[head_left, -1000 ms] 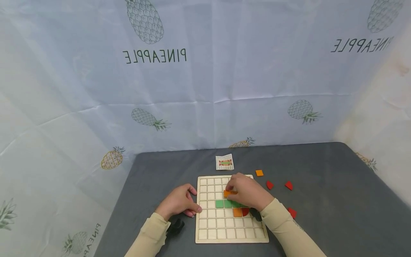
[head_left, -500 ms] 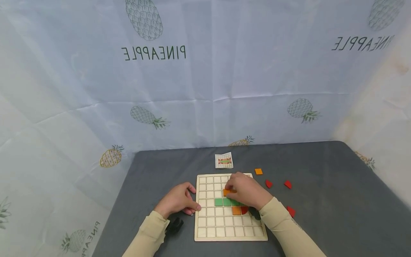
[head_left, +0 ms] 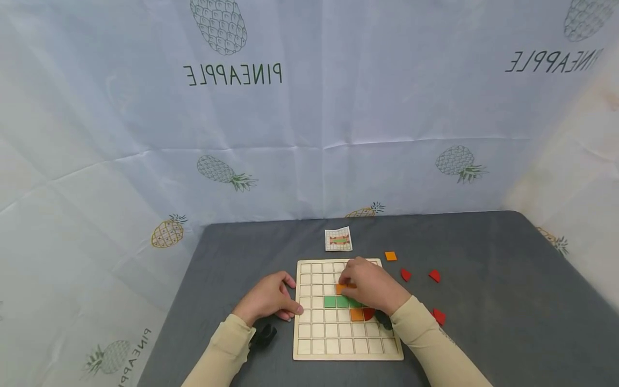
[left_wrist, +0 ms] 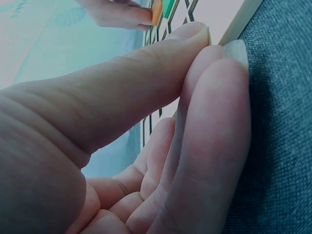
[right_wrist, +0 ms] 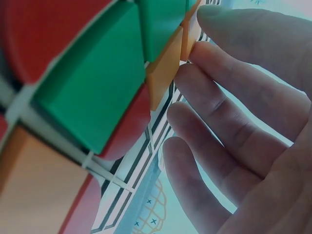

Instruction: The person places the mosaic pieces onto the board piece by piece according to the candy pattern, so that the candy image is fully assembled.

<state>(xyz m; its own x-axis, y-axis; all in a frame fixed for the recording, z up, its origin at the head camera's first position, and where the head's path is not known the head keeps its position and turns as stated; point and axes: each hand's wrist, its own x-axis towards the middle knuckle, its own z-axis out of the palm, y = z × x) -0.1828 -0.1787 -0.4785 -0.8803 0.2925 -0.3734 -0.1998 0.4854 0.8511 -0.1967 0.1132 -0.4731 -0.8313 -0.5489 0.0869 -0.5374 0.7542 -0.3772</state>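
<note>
A wooden grid board [head_left: 319, 346] lies on the table. At its left edge the left hand [head_left: 267, 299] grips the rim, thumb on top; in the left wrist view its thumb and a finger pinch the board [left_wrist: 233, 23]. With thumb and index finger, the right hand [head_left: 373, 285] pinches an orange square [head_left: 340, 289] lying on the grid above a row of green tiles [head_left: 342, 301]. In the right wrist view that orange square [right_wrist: 191, 35] is between its fingertips, beside another orange tile [right_wrist: 165, 70]. Part of the row is hidden under the right hand.
Behind the board lies a printed pattern card [head_left: 338, 239]. To the right on the dark table [head_left: 508, 301] are a loose orange square [head_left: 390, 256] and several red pieces [head_left: 434, 276]. A pineapple-print cloth [head_left: 309, 107] hangs behind the table.
The head view has tilted slightly, so the scene sits a little higher. Both hands keep their places on the board and the orange square.
</note>
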